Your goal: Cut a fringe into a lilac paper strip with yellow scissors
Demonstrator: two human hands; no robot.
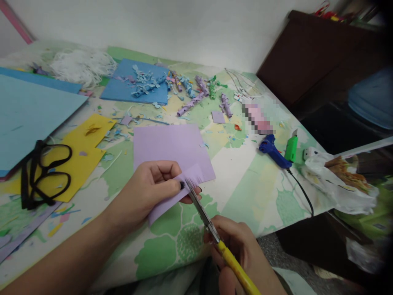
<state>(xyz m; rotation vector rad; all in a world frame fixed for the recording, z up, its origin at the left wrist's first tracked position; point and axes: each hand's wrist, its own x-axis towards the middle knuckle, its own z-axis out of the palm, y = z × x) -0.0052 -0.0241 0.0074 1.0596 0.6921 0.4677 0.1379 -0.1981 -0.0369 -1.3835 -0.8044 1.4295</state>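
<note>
My left hand (pixel 159 180) pinches a strip of purple paper (pixel 162 207) between thumb and fingers. Fine slits form a fringe along the strip's upper right edge. My right hand (pixel 236 250) grips a pair of scissors (pixel 227 256) with yellow handles. Their metal blades reach up to the fringed edge, beside my left thumb. Just beyond my left hand a larger purple sheet (pixel 172 143) lies flat on the table. Part of my right hand's fingers is hidden behind the scissors.
Black glasses (pixel 50 176) rest on yellow paper (pixel 87 143) at the left, beside light blue sheets (pixel 33 114). Rolled paper pieces (pixel 190 104) and scraps lie at the back. A blue glue gun (pixel 274 151), a green cutter (pixel 291 148) and a plastic bag (pixel 325 180) are at the right.
</note>
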